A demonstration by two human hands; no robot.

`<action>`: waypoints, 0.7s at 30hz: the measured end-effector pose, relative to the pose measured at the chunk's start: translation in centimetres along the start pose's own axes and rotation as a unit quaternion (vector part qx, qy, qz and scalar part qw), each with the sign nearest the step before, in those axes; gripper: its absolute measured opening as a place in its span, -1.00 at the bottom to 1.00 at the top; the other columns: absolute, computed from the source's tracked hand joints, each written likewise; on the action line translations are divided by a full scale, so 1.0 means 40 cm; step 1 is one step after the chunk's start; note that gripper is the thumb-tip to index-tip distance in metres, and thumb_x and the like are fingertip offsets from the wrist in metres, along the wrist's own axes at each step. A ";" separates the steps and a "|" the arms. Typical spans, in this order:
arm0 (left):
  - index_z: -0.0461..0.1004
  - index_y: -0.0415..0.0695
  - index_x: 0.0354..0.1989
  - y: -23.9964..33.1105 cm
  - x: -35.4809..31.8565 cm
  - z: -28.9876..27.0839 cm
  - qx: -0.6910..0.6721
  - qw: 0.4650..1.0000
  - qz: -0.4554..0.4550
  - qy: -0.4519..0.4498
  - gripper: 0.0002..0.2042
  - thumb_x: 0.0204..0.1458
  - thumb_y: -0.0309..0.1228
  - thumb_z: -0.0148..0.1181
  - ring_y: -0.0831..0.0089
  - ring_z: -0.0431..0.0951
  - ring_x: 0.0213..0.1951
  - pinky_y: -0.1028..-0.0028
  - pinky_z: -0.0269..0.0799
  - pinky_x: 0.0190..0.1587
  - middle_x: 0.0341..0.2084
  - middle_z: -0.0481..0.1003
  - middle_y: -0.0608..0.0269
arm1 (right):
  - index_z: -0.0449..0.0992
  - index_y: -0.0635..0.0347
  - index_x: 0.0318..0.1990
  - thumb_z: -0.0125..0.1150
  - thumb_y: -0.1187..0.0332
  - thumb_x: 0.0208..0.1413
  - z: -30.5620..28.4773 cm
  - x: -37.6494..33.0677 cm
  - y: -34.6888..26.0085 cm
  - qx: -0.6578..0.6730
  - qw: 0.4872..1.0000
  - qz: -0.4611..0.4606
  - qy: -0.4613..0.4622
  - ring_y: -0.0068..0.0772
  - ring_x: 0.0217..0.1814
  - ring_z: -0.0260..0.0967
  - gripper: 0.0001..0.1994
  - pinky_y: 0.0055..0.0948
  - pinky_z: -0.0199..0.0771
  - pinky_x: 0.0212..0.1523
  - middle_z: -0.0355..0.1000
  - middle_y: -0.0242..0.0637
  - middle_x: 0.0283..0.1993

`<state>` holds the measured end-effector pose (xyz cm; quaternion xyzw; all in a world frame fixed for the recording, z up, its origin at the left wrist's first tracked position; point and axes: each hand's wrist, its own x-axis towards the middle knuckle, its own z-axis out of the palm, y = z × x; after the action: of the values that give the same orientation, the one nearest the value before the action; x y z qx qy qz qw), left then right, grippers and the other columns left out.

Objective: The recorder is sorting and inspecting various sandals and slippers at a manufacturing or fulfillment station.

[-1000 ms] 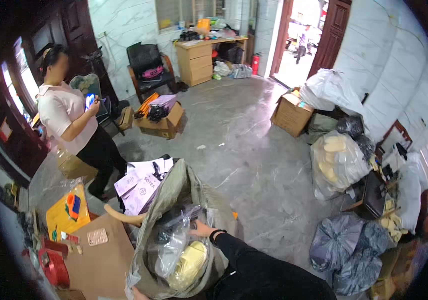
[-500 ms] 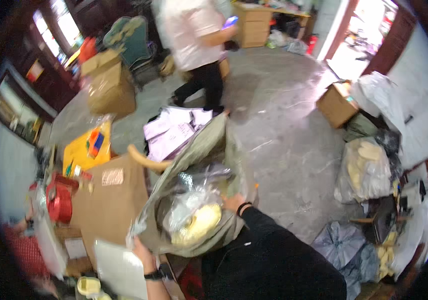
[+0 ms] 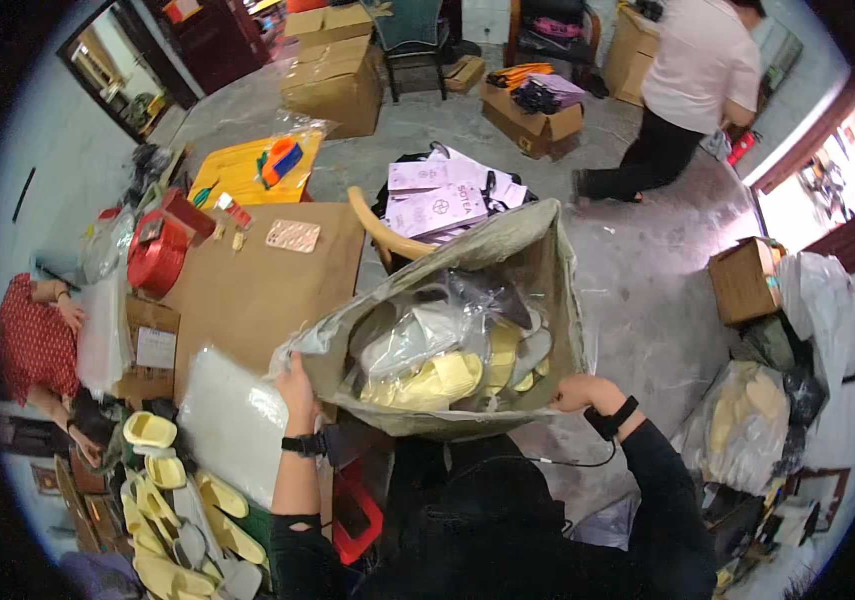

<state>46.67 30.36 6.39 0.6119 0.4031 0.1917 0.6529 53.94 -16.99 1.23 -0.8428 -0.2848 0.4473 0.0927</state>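
A large grey-green woven sack (image 3: 448,424) stands in front of my body with its mouth spread wide. My left hand (image 3: 297,396) is closed on the left corner of its rim, and my right hand (image 3: 584,393) is closed on the right edge. Inside lie yellow slippers (image 3: 440,383) in clear plastic bags, with grey ones (image 3: 532,352) beside them. How deep the contents go is hidden.
To the left is a brown cardboard surface (image 3: 248,265) with a red twine roll (image 3: 156,255) and a phone (image 3: 294,236). Loose slippers (image 3: 218,530) lie at lower left near a co-worker (image 3: 36,340). Beyond the sack are tagged lilac packages (image 3: 438,205); another person (image 3: 693,90) walks at upper right.
My right hand has shifted from the sack's inner right side out to its right edge, and the mouth is wider. My view has turned left; the person in white has walked right.
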 end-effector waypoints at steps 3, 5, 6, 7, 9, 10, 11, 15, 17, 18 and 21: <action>0.36 -0.34 -0.13 0.037 -0.051 0.076 -0.044 0.997 0.068 -0.009 -0.73 0.03 -0.44 0.04 0.43 0.41 -0.17 0.47 0.33 -0.13 -0.18 0.41 0.14 | 0.54 0.09 -0.31 0.00 -0.09 -0.07 0.016 0.019 -0.011 -0.052 0.997 0.018 -0.063 -0.04 -0.31 0.40 -0.56 -0.21 0.36 -0.29 0.47 -0.11 -0.37; 0.35 -0.34 -0.10 0.032 -0.066 0.081 -0.016 0.993 0.114 -0.037 -0.71 0.00 -0.49 0.07 0.43 0.40 -0.16 0.47 0.31 -0.10 -0.17 0.42 0.16 | 0.54 0.09 -0.28 -0.04 -0.22 -0.07 -0.030 0.016 -0.081 -0.050 0.995 -0.012 -0.080 -0.04 -0.31 0.40 -0.45 -0.24 0.36 -0.27 0.47 -0.12 -0.38; 0.34 -0.34 -0.08 0.025 -0.068 0.077 0.017 0.985 0.158 -0.073 -0.69 -0.04 -0.53 0.09 0.42 0.39 -0.14 0.48 0.28 -0.06 -0.17 0.42 0.17 | 0.54 0.09 -0.28 -0.04 -0.22 -0.07 -0.042 0.032 -0.107 -0.058 0.995 -0.017 -0.082 -0.04 -0.31 0.40 -0.45 -0.24 0.36 -0.27 0.47 -0.12 -0.38; 0.30 -0.34 -0.04 -0.028 -0.037 0.043 -0.005 0.985 0.150 -0.088 -0.60 -0.14 -0.58 0.14 0.37 0.38 -0.11 0.45 0.23 -0.01 -0.15 0.41 0.15 | 0.53 0.13 -0.29 -0.06 -0.25 -0.07 -0.054 0.044 -0.138 -0.043 0.993 -0.022 -0.104 -0.06 -0.28 0.40 -0.42 -0.24 0.36 -0.24 0.48 -0.13 -0.36; 0.28 -0.34 -0.03 -0.031 -0.065 0.039 0.062 0.983 0.154 -0.074 -0.57 -0.16 -0.57 0.16 0.34 0.38 -0.10 0.43 0.23 0.00 -0.14 0.40 0.11 | 0.52 0.17 -0.29 -0.07 -0.27 -0.08 -0.063 0.053 -0.179 -0.024 0.991 -0.021 -0.130 -0.09 -0.26 0.40 -0.38 -0.25 0.36 -0.21 0.48 -0.14 -0.33; 0.26 -0.34 -0.02 -0.032 -0.078 0.028 0.131 0.977 0.157 -0.058 -0.54 -0.18 -0.56 0.18 0.31 0.38 -0.09 0.42 0.22 0.00 -0.13 0.40 0.07 | 0.52 0.18 -0.27 -0.11 -0.29 -0.06 -0.070 0.051 -0.209 0.014 0.986 -0.056 -0.155 -0.08 -0.24 0.40 -0.35 -0.24 0.35 -0.22 0.48 -0.14 -0.32; 0.22 -0.32 -0.01 -0.047 -0.089 0.013 0.175 0.973 0.144 -0.030 -0.50 -0.20 -0.53 0.21 0.26 0.37 -0.10 0.38 0.22 0.00 -0.15 0.38 0.00 | 0.51 0.18 -0.24 -0.15 -0.31 -0.05 -0.077 0.047 -0.236 0.052 0.978 -0.091 -0.180 -0.08 -0.23 0.40 -0.33 -0.24 0.35 -0.22 0.48 -0.14 -0.30; 0.11 -0.29 0.00 -0.079 -0.148 -0.016 0.186 0.970 0.155 -0.012 -0.43 -0.22 -0.50 0.23 0.30 0.40 -0.20 0.39 0.31 -0.13 -0.25 0.38 0.01 | 0.49 0.14 -0.25 -0.04 -0.18 -0.01 -0.081 0.025 -0.311 -0.013 0.964 -0.177 -0.198 -0.14 -0.32 0.39 -0.47 -0.30 0.33 -0.30 0.45 -0.15 -0.38; 0.12 -0.26 0.00 -0.068 -0.191 -0.008 0.228 0.967 0.114 -0.022 -0.43 -0.21 -0.49 0.23 0.31 0.41 -0.24 0.39 0.32 -0.18 -0.26 0.39 0.03 | 0.49 0.16 -0.27 0.01 -0.08 -0.02 -0.062 0.038 -0.301 -0.033 0.959 -0.203 -0.196 -0.15 -0.35 0.38 -0.54 -0.29 0.32 -0.34 0.44 -0.15 -0.42; 0.12 -0.24 0.01 -0.068 -0.206 -0.008 0.270 0.959 0.073 -0.043 -0.44 -0.21 -0.48 0.23 0.32 0.42 -0.27 0.40 0.34 -0.22 -0.28 0.39 0.05 | 0.49 0.17 -0.28 0.07 0.02 -0.03 -0.058 0.053 -0.291 -0.045 0.955 -0.223 -0.189 -0.16 -0.39 0.38 -0.62 -0.27 0.31 -0.38 0.43 -0.14 -0.45; 0.14 -0.17 -0.02 -0.123 -0.250 -0.030 0.393 0.906 0.097 -0.125 -0.53 -0.14 -0.33 0.09 0.00 0.47 -0.42 0.16 0.35 -0.36 -0.52 0.46 -0.05 | 0.48 0.21 -0.29 0.08 0.26 -0.11 -0.062 0.076 -0.311 -0.134 0.929 -0.202 -0.281 -0.22 -0.45 0.38 -0.74 -0.28 0.28 -0.44 0.43 -0.13 -0.49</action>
<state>38.52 22.81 4.69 0.8743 0.2990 0.0018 0.3824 52.34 -4.82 5.68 -0.6120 -0.5207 0.5950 -0.0164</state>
